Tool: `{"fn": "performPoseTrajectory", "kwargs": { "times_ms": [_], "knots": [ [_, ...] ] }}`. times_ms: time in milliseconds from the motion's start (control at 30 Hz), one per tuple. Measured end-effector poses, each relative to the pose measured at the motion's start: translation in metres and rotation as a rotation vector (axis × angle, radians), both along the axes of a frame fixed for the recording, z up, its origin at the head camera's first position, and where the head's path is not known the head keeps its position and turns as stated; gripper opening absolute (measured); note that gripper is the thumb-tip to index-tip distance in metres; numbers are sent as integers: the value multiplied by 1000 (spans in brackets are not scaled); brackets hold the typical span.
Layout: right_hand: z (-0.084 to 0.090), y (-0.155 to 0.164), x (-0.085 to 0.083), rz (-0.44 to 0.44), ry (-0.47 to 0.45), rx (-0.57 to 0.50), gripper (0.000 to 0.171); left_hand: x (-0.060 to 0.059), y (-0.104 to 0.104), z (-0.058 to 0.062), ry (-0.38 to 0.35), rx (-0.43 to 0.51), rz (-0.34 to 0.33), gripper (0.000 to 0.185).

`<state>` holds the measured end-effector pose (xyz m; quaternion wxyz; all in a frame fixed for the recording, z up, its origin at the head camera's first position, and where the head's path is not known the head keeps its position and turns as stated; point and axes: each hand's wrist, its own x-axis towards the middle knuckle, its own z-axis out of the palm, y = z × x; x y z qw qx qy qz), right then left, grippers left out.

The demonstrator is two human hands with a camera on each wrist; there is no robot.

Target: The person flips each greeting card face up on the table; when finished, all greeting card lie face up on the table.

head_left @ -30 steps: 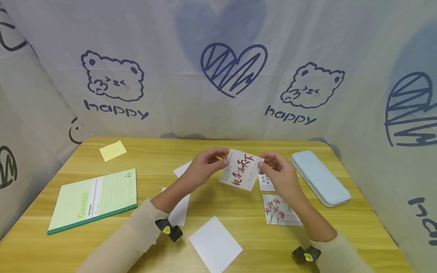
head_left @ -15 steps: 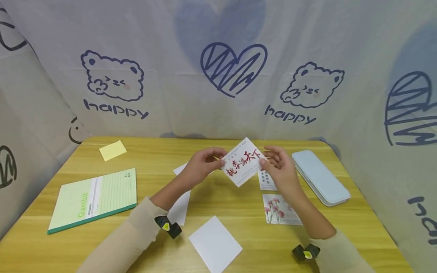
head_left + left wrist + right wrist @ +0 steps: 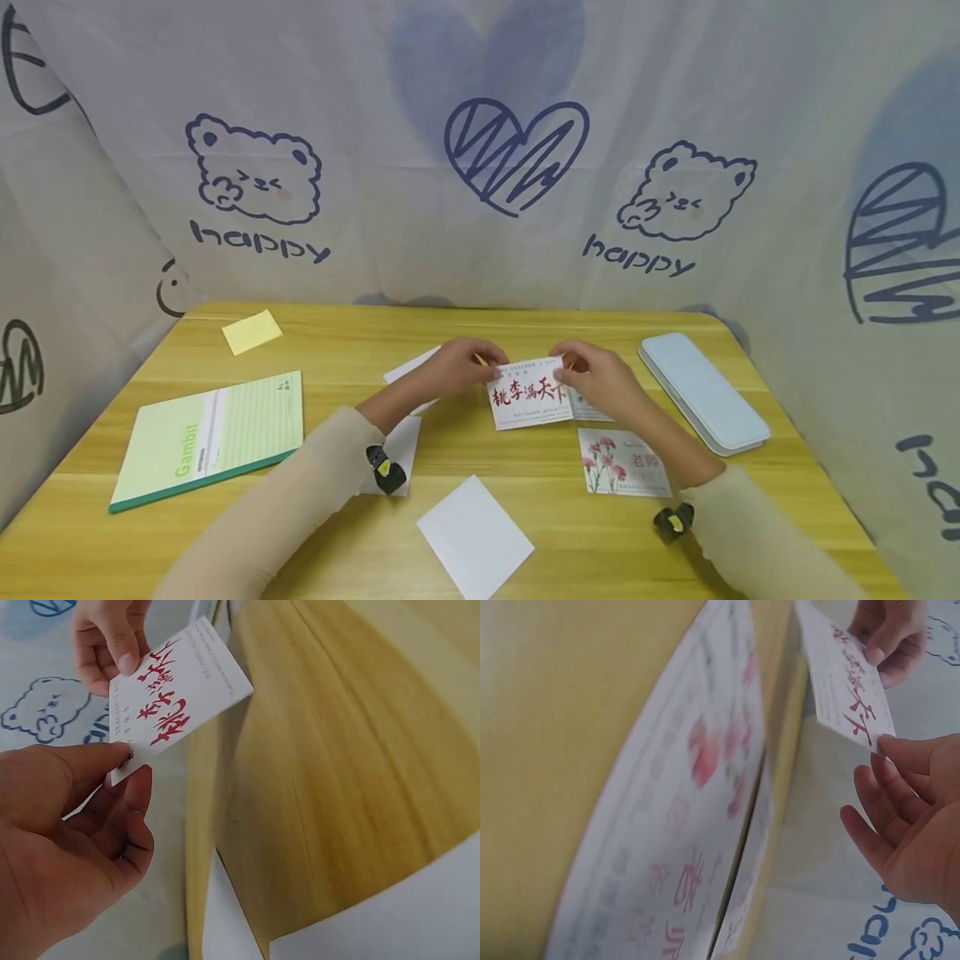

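Note:
A white card with red Chinese lettering (image 3: 528,396) is held upright above the middle of the table. My left hand (image 3: 467,367) pinches its upper left corner between thumb and fingers, as the left wrist view also shows. At the upper right corner, the thumb and fingers of my right hand (image 3: 600,379) pinch the same card. Partly hidden behind the card and right hand lies another printed card (image 3: 592,412). Below the right hand is a card with pink flowers (image 3: 622,462), flat on the table.
Blank white sheets lie at the front (image 3: 476,537) and under the left forearm. A green notebook (image 3: 213,437) and a yellow note (image 3: 252,332) are on the left. At the right stands a pale blue case (image 3: 703,392). A printed curtain (image 3: 375,183) hangs behind the table (image 3: 322,542).
Both hands have turned the lettered card from a slant to nearly level and lowered it slightly. It has stayed in both hands throughout.

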<state>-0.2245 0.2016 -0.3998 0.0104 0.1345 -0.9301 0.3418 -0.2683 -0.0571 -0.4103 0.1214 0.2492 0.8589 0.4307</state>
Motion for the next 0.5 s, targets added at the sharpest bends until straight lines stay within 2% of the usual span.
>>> {"fn": "performPoseTrajectory", "kwargs": {
  "times_ms": [200, 333, 500],
  "knots": [
    [-15, 4, -22, -14, -92, 80, 19, -17, 12, -12, 38, -103, -13, 16],
    [-26, 4, -34, -10, -113, 133, 19, -26, 17, -17, 78, -190, -30, 17],
    [-32, 1, -42, -12, -109, 179, 21, -34, 20, -20, 75, -259, -29, 16]
  ]
}}
